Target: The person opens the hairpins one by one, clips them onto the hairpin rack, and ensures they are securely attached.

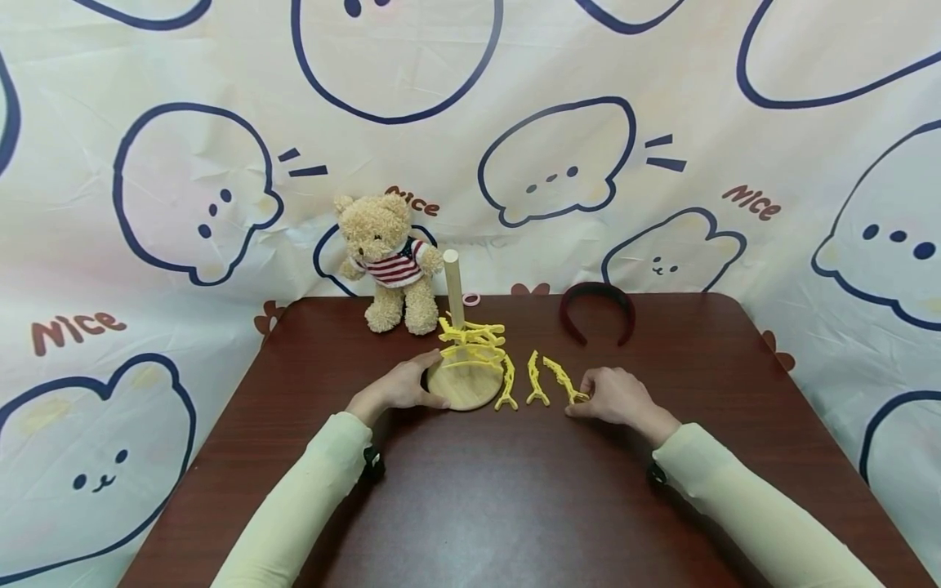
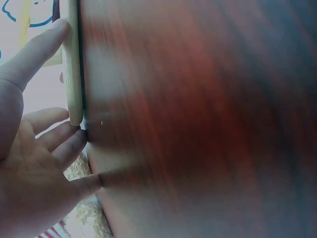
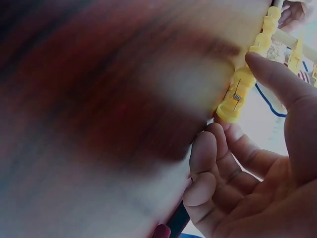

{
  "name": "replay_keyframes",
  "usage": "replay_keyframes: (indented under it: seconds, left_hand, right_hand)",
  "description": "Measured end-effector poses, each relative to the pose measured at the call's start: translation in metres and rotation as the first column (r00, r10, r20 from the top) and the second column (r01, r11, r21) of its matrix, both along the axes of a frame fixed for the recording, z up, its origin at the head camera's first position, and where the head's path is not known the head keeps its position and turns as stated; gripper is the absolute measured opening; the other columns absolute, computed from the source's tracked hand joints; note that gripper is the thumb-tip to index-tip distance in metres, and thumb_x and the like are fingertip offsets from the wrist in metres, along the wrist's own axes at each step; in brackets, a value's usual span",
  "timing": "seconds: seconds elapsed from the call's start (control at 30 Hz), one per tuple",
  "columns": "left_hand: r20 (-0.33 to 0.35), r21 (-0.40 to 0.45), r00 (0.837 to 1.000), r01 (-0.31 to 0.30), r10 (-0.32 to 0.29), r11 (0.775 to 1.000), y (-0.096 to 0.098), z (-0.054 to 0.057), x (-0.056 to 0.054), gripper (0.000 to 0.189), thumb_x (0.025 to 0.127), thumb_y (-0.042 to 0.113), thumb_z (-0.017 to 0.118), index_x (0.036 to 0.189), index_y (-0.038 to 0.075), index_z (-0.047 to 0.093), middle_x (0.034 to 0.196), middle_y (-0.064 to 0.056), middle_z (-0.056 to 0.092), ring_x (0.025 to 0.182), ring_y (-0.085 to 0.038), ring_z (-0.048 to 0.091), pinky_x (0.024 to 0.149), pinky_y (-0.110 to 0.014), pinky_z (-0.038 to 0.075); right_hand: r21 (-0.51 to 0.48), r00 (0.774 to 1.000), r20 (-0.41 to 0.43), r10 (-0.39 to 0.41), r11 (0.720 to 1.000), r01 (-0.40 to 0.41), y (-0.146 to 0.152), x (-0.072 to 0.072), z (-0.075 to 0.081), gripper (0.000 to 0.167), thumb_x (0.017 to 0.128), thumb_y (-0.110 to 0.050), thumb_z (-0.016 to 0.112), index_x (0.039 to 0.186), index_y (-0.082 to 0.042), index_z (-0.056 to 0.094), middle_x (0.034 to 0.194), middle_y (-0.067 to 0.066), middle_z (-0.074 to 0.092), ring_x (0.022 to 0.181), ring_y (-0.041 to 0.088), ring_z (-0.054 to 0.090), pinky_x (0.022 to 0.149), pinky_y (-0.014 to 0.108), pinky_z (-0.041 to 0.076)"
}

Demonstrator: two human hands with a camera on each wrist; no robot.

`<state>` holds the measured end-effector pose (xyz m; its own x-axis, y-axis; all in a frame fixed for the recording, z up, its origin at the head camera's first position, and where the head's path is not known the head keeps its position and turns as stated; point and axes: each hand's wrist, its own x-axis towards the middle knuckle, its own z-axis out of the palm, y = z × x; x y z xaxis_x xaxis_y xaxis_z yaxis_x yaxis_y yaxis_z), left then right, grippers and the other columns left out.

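Observation:
A wooden stand has a round base (image 1: pixel 465 388) and an upright post (image 1: pixel 453 290). My left hand (image 1: pixel 403 382) holds the rim of the base (image 2: pixel 73 74), thumb at the near side and fingers round the left. Several yellow clips (image 1: pixel 472 333) sit around the foot of the post, overlapping so that each one is hard to make out. Two forked yellow clips (image 1: pixel 536 377) lie right of the base. With thumb and fingertips, my right hand (image 1: pixel 616 396) pinches the forked end of another yellow clip (image 3: pixel 242 91), whose small metal spring shows in the right wrist view.
Behind the stand, a teddy bear (image 1: pixel 390 265) in a striped shirt stands at the table's back edge. A dark red headband (image 1: pixel 597 292) lies at the back right. Near the post is a small pink ring (image 1: pixel 471 300). A printed cloth (image 1: pixel 544 49) hangs behind the brown table (image 1: pixel 478 490).

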<state>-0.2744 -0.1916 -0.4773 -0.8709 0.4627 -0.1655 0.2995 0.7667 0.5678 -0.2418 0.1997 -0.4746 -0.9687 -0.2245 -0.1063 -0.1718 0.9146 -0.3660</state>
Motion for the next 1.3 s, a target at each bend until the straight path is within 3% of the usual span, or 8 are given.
replay_keyframes:
  seconds: [0.17, 0.4, 0.7, 1.3]
  left_hand:
    - [0.004, 0.004, 1.0, -0.003, 0.003, 1.0, 0.0, 0.001, 0.0, 0.096, 0.08, 0.038, 0.084, 0.154, 0.0, 0.035, 0.164, -0.019, 0.026, 0.15, -0.037, 0.028, 0.12, -0.052, 0.029]
    - [0.011, 0.006, 1.0, -0.003, 0.003, 1.0, 0.0, 0.003, 0.0, 0.097, 0.08, 0.039, 0.084, 0.154, 0.002, 0.034, 0.165, -0.017, 0.025, 0.151, -0.036, 0.028, 0.121, -0.051, 0.028]
    - [0.011, 0.001, 1.0, -0.005, 0.005, 1.0, 0.0, 0.003, 0.0, 0.097, 0.08, 0.04, 0.084, 0.154, 0.002, 0.034, 0.165, -0.017, 0.025, 0.151, -0.035, 0.028, 0.121, -0.05, 0.028]
    - [0.004, 0.002, 1.0, -0.001, 0.001, 1.0, 0.0, 0.002, 0.002, 0.096, 0.08, 0.038, 0.084, 0.154, 0.001, 0.035, 0.164, -0.018, 0.026, 0.15, -0.036, 0.029, 0.12, -0.051, 0.029]
  right_hand:
    - [0.003, 1.0, -0.009, 0.005, 1.0, -0.005, 0.0, -0.002, 0.0, 0.044, 0.071, -0.054, 0.084, 0.08, -0.016, 0.064, 0.07, -0.002, 0.056, 0.064, 0.016, 0.051, 0.053, 0.03, 0.037]
    - [-0.072, 1.0, -0.023, 0.0, 0.997, -0.002, 0.008, -0.005, 0.004, 0.036, 0.074, -0.045, 0.085, 0.08, -0.015, 0.067, 0.071, -0.002, 0.059, 0.065, 0.016, 0.051, 0.057, 0.029, 0.039]
    - [-0.125, 0.998, -0.064, -0.023, 0.992, 0.015, 0.021, -0.009, 0.01, 0.034, 0.078, -0.042, 0.082, 0.092, -0.012, 0.073, 0.079, 0.0, 0.065, 0.07, 0.017, 0.054, 0.062, 0.029, 0.043]
    - [-0.279, 0.99, -0.122, -0.069, 0.96, 0.033, 0.022, -0.009, 0.047, 0.034, 0.082, -0.039, 0.081, 0.1, -0.012, 0.072, 0.09, 0.005, 0.072, 0.076, 0.018, 0.063, 0.064, 0.027, 0.054]
